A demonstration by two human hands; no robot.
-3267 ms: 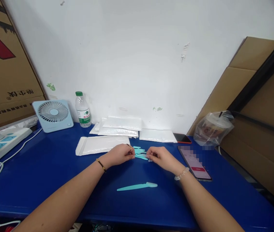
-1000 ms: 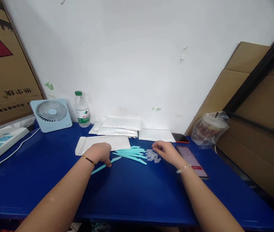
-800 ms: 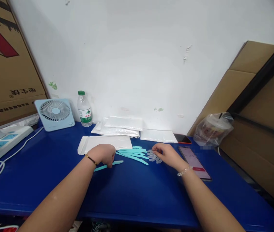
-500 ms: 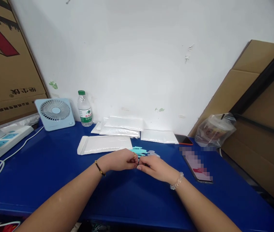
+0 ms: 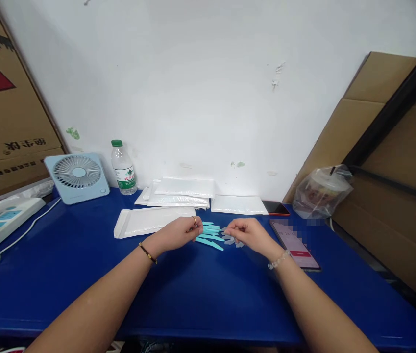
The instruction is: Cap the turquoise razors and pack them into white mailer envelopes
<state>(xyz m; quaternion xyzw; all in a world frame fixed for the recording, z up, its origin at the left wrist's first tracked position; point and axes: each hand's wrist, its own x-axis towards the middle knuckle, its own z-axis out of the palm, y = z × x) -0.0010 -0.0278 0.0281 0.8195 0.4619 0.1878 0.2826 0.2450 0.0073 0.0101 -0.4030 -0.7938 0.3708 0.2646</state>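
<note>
Several slim turquoise eyebrow razors (image 5: 211, 243) lie fanned out on the blue tabletop in the middle. My left hand (image 5: 182, 233) is at their left ends, thumb and fingers pinched together. Whether a razor is between those fingertips is hidden. Beside the razors, to their right, lie several small clear plastic caps (image 5: 239, 243). My right hand (image 5: 250, 234) is over the caps with its fingers curled in a pinch, and a clear cap (image 5: 224, 229) shows at its fingertips. A gap with the razors in it separates my two hands.
White padded mailers (image 5: 183, 188) are stacked against the wall, with a single mailer (image 5: 145, 221) in front. Around them are a water bottle (image 5: 124, 169), a blue fan (image 5: 79, 177), a power strip (image 5: 9, 220), a phone (image 5: 296, 250), another phone (image 5: 277, 208) and a bagged drink cup (image 5: 321, 192).
My hands were touching at the fingertips; now they are apart, the left moved left to the razors and the right moved right to the caps. More of the razors shows. The view shifted slightly.
</note>
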